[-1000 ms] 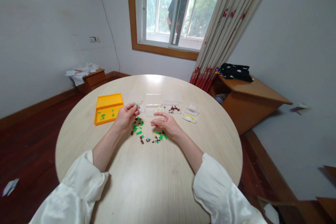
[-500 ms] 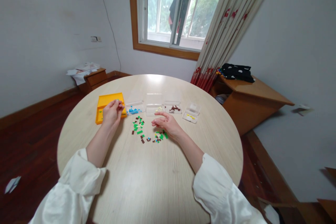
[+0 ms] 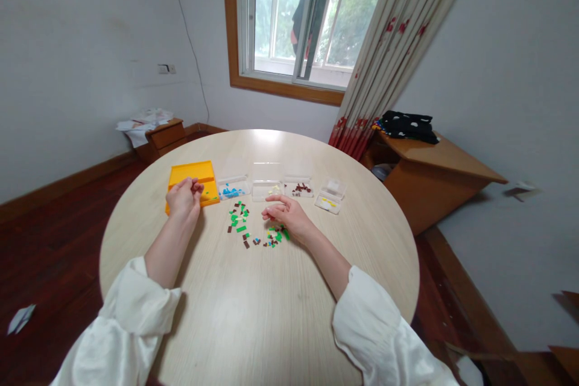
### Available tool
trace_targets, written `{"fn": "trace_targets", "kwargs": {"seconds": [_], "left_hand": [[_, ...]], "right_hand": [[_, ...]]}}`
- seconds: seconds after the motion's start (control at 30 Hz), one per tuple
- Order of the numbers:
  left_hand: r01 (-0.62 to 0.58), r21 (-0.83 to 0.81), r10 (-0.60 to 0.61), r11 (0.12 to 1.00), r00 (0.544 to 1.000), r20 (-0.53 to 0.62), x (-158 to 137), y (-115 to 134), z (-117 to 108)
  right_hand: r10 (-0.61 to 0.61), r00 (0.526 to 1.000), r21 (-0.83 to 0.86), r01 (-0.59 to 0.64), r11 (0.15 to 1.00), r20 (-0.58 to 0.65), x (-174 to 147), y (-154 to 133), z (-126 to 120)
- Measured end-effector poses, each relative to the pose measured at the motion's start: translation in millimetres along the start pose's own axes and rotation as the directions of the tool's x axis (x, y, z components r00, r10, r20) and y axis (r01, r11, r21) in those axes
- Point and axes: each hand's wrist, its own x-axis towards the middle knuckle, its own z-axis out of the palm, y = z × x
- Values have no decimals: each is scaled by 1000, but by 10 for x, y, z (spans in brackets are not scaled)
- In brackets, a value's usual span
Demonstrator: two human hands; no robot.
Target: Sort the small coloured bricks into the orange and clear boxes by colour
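My left hand (image 3: pixel 182 198) hovers over the open yellow box (image 3: pixel 192 170) at the left, its fingers curled together. Whether a small piece sits between the fingertips is hidden. A few green bits (image 3: pixel 208 193) lie in that box beside the hand. My right hand (image 3: pixel 289 215) is open above the table, index finger stretched out and apart from the others, with nothing visible in it. Below and left of it lie loose small toy bricks: green pieces (image 3: pixel 241 229), brown pieces (image 3: pixel 246 245) and a few blue and yellow ones, scattered in a curve.
Behind the loose bricks stand small clear boxes with lids up: one with blue pieces (image 3: pixel 233 190), one with pale yellow pieces (image 3: pixel 274 190), one with brown pieces (image 3: pixel 301 187), one with yellow pieces (image 3: pixel 329 202). All rest on a round wooden table (image 3: pixel 253 325).
My left hand has moved left and slightly toward me over the yellow box; the green piece seen at its fingertips no longer shows there. My right hand has hardly moved.
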Motion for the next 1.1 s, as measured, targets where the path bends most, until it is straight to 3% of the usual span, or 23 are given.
{"fn": "trace_targets", "kwargs": {"seconds": [0.17, 0.33, 0.43, 0.63, 0.73, 0.8, 0.9, 1.03, 1.1], "left_hand": [[-40, 25, 41, 999, 999, -9, 91, -37, -29], [-172, 92, 156, 981, 974, 162, 329, -141, -148], [-202, 101, 181, 974, 966, 187, 374, -166, -173], [-96, 83, 90, 992, 993, 76, 146, -86, -79], [-152, 182, 113, 971, 971, 209, -15, -60, -37], [-280, 309, 148, 909, 909, 389, -122, -67, -24], [-480, 474, 82, 738, 761, 644, -265, -120, -15], [-695, 526, -53, 489, 579, 814, -362, -244, -18], [-766, 501, -76, 403, 517, 852, -363, -302, -27]], "right_hand": [[2, 1000, -4, -1, 1000, 4, -15, -18, 11], [3, 1000, -9, -3, 1000, 7, -23, -19, 12], [-1, 1000, -15, 1, 1000, 7, -24, -18, 13], [1, 1000, -35, -1, 999, -12, -8, -20, 22], [-33, 998, -66, 30, 997, -47, 14, -7, 13], [-66, 995, -92, 59, 994, -74, 29, 6, 2], [-92, 992, -121, 81, 989, -86, 44, 22, -8], [-99, 992, -134, 88, 987, -80, 43, 31, -3], [-101, 992, -135, 89, 987, -81, 40, 33, 1]]}}
